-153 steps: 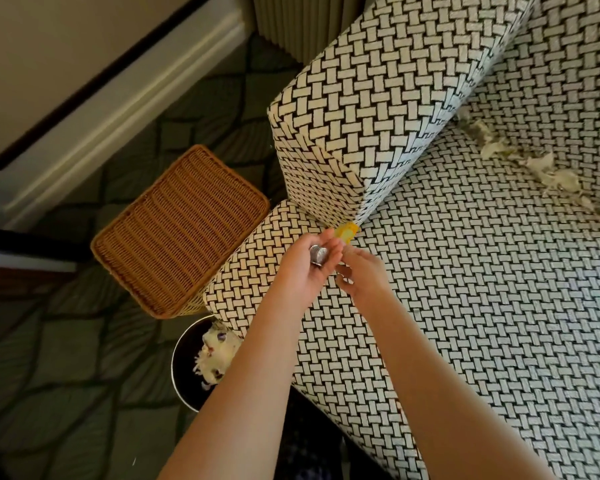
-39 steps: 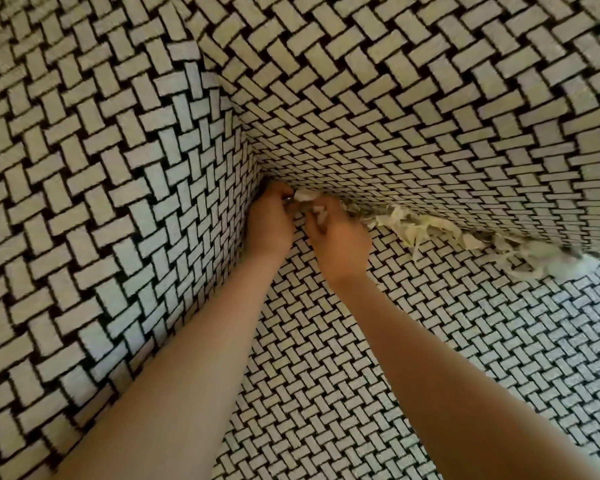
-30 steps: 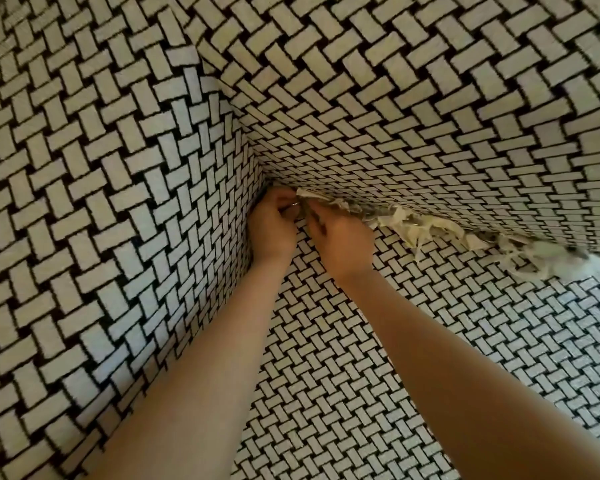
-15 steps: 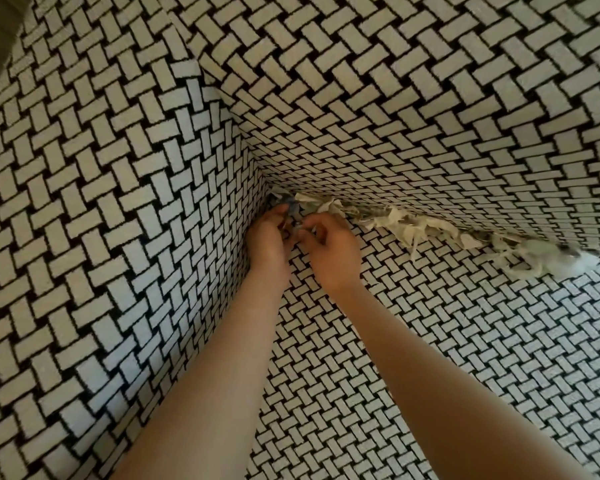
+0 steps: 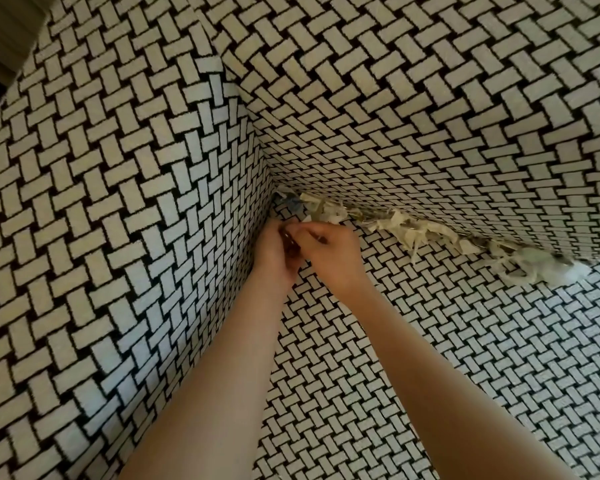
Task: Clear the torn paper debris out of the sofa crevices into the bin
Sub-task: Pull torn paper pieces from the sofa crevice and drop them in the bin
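A: The left hand (image 5: 274, 261): how is it held?

B: It is curled up in the inner corner of the sofa (image 5: 499, 358), where the armrest (image 5: 118, 220), the backrest (image 5: 430, 98) and the seat cushion (image 5: 361, 393) meet. A small dark object (image 5: 287, 240) is gripped between its fingers. What that object is cannot be told.

A: And the right hand?

B: The right hand (image 5: 333, 252) is set against the left, with its fingers bent inward and the tips drawn together. A pale scrap (image 5: 305, 220) is seen at the fingertips, but whether it is pinched cannot be told.

A: Where is the torn paper debris?

B: The torn paper debris (image 5: 413, 230) is lodged in the crevice between backrest and seat cushion. A ragged line of pale strips is spread from the corner, just above both hands, out to the right, where a looser clump is heaped on the cushion. A few bluish bits are tucked deepest in the corner.

A: What else is shown?

B: The sofa is covered in black-and-white basket-weave fabric. Two bare forearms (image 5: 222, 375) are stretched up from the lower edge. A pleated beige surface (image 5: 11, 19) is glimpsed at the upper left.
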`<move>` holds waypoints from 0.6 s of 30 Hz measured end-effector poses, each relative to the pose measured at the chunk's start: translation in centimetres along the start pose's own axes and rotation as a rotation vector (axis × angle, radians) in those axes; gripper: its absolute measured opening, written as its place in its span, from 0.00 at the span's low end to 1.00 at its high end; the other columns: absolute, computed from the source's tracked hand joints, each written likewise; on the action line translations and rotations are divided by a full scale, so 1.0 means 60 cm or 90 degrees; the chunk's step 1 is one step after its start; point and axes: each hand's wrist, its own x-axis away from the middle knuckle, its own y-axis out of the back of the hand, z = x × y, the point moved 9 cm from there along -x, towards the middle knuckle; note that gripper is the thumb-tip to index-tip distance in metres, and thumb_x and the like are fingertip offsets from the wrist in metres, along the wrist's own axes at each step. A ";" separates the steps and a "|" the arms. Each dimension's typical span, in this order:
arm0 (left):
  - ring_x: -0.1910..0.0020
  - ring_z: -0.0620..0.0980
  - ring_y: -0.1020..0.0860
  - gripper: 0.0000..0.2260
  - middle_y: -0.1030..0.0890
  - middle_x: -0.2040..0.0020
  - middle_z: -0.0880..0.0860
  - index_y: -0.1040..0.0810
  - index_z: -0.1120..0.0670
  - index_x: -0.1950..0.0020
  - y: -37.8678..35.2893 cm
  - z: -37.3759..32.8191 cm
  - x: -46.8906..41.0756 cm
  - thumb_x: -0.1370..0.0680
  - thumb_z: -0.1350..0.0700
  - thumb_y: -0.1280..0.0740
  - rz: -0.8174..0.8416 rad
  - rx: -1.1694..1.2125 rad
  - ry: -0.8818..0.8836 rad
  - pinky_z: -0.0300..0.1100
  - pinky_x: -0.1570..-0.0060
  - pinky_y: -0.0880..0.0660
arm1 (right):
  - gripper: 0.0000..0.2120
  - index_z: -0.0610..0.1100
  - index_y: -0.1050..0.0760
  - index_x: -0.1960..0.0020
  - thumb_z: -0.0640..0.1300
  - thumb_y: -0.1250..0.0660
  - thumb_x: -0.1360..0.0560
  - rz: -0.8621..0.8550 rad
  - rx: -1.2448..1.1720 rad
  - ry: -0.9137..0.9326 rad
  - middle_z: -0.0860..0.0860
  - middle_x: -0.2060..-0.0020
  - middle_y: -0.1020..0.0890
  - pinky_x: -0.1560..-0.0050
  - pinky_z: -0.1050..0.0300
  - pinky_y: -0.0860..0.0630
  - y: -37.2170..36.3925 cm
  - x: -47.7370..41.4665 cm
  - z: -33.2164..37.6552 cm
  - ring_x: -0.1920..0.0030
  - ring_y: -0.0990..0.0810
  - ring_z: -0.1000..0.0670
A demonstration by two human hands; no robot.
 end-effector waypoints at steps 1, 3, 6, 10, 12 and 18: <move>0.60 0.50 0.24 0.14 0.23 0.58 0.56 0.26 0.58 0.55 -0.001 -0.001 0.000 0.18 0.54 0.48 -0.011 -0.015 -0.002 0.39 0.57 0.24 | 0.09 0.43 0.18 0.50 0.40 0.36 0.25 -0.028 0.000 0.008 0.51 0.59 0.16 0.57 0.62 0.24 0.011 -0.001 0.000 0.62 0.21 0.54; 0.68 0.47 0.28 0.13 0.26 0.62 0.54 0.29 0.57 0.59 0.000 -0.005 0.002 0.18 0.55 0.48 -0.041 -0.040 -0.005 0.33 0.70 0.27 | 0.10 0.45 0.18 0.52 0.40 0.38 0.25 -0.154 0.066 0.027 0.52 0.68 0.19 0.69 0.61 0.29 0.052 -0.005 -0.001 0.72 0.27 0.53; 0.72 0.44 0.37 0.15 0.31 0.66 0.51 0.33 0.55 0.65 -0.001 -0.010 0.000 0.18 0.59 0.47 -0.054 -0.113 -0.011 0.29 0.80 0.38 | 0.12 0.46 0.20 0.47 0.44 0.42 0.22 -0.290 0.319 0.002 0.48 0.67 0.21 0.71 0.63 0.37 0.106 -0.017 -0.004 0.71 0.29 0.51; 0.70 0.44 0.34 0.10 0.25 0.57 0.53 0.25 0.57 0.50 -0.015 -0.013 0.004 0.18 0.60 0.46 -0.021 -0.205 -0.010 0.30 0.81 0.40 | 0.11 0.46 0.23 0.45 0.43 0.44 0.20 -0.169 0.595 -0.064 0.45 0.54 0.18 0.61 0.56 0.31 0.091 -0.052 -0.027 0.53 0.19 0.43; 0.69 0.44 0.32 0.13 0.26 0.48 0.54 0.27 0.59 0.37 -0.022 -0.017 0.009 0.19 0.62 0.44 -0.012 -0.186 -0.012 0.30 0.82 0.38 | 0.10 0.45 0.23 0.46 0.41 0.43 0.21 -0.135 0.634 -0.076 0.45 0.52 0.18 0.61 0.56 0.32 0.086 -0.065 -0.028 0.50 0.20 0.42; 0.82 0.40 0.39 0.13 0.36 0.74 0.48 0.26 0.55 0.59 -0.043 -0.022 0.011 0.20 0.64 0.46 0.044 -0.074 -0.016 0.30 0.81 0.43 | 0.13 0.46 0.21 0.46 0.49 0.42 0.21 -0.151 0.598 0.028 0.45 0.56 0.17 0.62 0.57 0.31 0.092 -0.056 -0.015 0.55 0.20 0.42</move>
